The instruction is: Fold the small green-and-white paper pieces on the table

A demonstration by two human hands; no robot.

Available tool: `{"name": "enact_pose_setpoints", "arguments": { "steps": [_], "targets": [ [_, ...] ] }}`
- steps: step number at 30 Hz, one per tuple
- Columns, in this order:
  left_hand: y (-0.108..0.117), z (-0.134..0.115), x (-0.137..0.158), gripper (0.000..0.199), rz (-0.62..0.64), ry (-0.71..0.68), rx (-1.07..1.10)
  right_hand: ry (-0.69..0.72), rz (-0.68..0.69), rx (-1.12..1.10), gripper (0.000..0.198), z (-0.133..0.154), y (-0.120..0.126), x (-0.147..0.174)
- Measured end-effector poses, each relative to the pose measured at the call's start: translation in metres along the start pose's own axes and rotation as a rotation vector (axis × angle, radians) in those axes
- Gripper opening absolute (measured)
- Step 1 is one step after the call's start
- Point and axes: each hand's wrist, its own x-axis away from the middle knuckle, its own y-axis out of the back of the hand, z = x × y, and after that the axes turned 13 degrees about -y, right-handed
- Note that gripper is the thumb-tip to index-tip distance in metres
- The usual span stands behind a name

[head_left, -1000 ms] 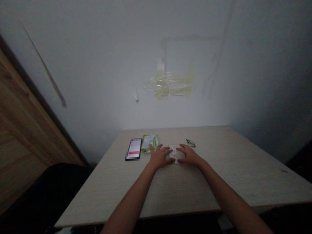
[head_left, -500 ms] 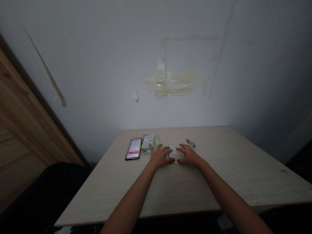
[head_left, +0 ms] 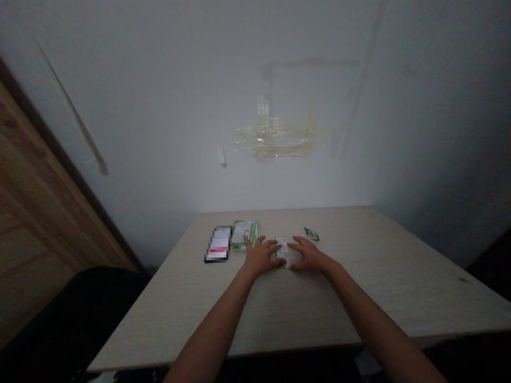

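A small white packet (head_left: pixel 282 249) with coloured print and a green edge lies flat on the table between my hands. My left hand (head_left: pixel 260 257) rests at its left side, fingers spread, with the fingertips and thumb on or against that edge. On the other side my right hand (head_left: pixel 311 255) is also spread, its fingertips at or close to the packet's right edge. Neither hand wraps round it. Just beyond my left hand lies a stack of green-and-white packets (head_left: pixel 246 231). A small torn-looking green sachet piece (head_left: pixel 312 234) lies past my right hand.
To the left of the stack is a phone (head_left: pixel 219 243) with a lit, blurred screen. The pale wooden table (head_left: pixel 295 314) meets a wall (head_left: pixel 167 133) bearing peeling clear tape (head_left: pixel 279 135). A dark chair-like shape (head_left: pixel 75 308) stands at the left.
Almost nothing differs. Both hands stay spread at the packet's sides, and the right fingertips have shifted very slightly; the view has moved a touch.
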Motion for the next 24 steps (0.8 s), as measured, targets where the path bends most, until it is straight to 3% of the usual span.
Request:
{"name": "enact_pose_setpoints", "arguments": {
  "steps": [6,13,17,24],
  "targets": [
    [-0.001,0.002,0.0,0.053,-0.012,0.01,-0.033,0.021,-0.074,-0.094,0.083,-0.004,-0.002,-0.002],
    [-0.001,0.004,0.001,0.052,-0.021,0.027,-0.031,0.074,-0.187,-0.196,0.045,-0.008,-0.008,-0.01],
    [-0.001,0.003,0.0,0.052,-0.034,0.027,-0.018,0.112,-0.177,-0.199,0.017,-0.005,-0.004,-0.007],
    [0.0,0.002,0.0,0.051,-0.028,0.034,-0.019,0.146,-0.095,-0.155,0.012,0.001,0.004,0.0]
  ]
}}
